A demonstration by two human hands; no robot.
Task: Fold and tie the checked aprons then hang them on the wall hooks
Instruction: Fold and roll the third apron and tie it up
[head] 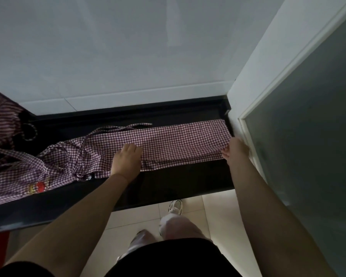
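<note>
A purple-and-white checked apron (180, 140) lies folded into a long band across a black counter (178, 186). Its straps (116, 128) trail loose at the left end. My left hand (126, 160) presses flat on the middle of the band, fingers straight. My right hand (236, 150) holds the band's right end, fingers curled under the cloth edge. A second checked apron (14, 176) with a red patch lies crumpled at the left of the counter. No wall hooks are in view.
A white tiled wall (128, 56) rises behind the counter. A frosted glass door (308, 136) in a white frame stands close on the right. More checked cloth (2, 118) hangs at the far left. Below are pale floor tiles (218, 212) and my shoes.
</note>
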